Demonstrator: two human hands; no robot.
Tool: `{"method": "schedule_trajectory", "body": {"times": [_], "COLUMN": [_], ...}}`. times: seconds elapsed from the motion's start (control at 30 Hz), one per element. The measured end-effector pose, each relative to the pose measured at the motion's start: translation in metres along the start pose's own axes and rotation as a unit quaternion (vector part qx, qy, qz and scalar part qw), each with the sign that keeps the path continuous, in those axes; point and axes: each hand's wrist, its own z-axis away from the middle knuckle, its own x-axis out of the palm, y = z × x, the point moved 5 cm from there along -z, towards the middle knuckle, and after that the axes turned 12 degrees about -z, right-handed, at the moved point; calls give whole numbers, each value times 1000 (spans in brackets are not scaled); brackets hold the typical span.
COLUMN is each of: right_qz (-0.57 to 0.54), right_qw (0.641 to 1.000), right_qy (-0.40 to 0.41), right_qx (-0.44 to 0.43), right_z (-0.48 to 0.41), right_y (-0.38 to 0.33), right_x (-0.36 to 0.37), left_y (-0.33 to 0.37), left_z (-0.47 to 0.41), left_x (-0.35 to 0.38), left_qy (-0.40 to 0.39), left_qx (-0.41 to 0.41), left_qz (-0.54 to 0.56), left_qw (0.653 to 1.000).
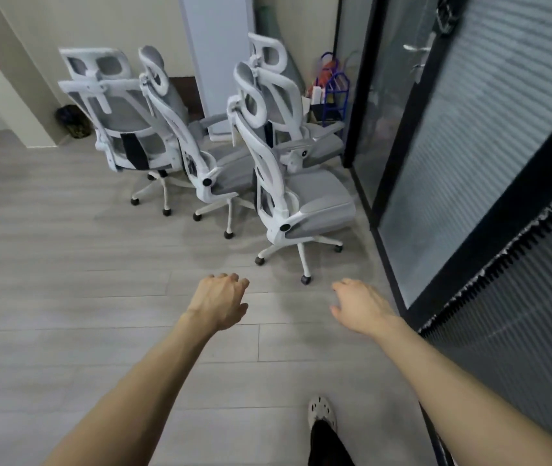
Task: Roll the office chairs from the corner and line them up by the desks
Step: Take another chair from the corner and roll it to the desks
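Several white-framed office chairs with grey mesh stand bunched in the corner ahead. The nearest chair (288, 183) is by the glass wall, its back towards me. Another chair (187, 136) is to its left, a third (116, 122) further left, and one more (288, 105) behind against the corner. My left hand (219, 302) and my right hand (362, 306) are stretched forward over the floor, short of the nearest chair and touching nothing. Fingers of both hang loosely curled, holding nothing.
A black-framed glass partition (469, 163) with blinds and a door handle runs along the right. A white panel (217, 62) leans on the back wall. A blue rack (335, 99) with bags fills the corner. A dark bin (73, 121) sits by the left pillar. My foot (321, 412) is below.
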Motion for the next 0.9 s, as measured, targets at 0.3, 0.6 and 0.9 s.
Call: {"method": "schedule_trajectory", "body": {"times": [0.3,0.6,0.9], "right_qz": [4,-10,-68], "right_qw": [997,994,996], "right_qy": [-13,62,29], "right_qx": [-71,-91,-41], "right_z": [-239,-473,-611], "right_y": [-35,-106,-138], "right_x": [-95,-161,-155], "left_y": [-115,-275,-350], "left_z": [-174,-413,-635], "left_x": [-13,-72,-158], "left_qy": [-17,151,242], "left_qx": [-80,-72,112], "left_qz": [39,59,-57], "left_qw": [996,984,962]}}
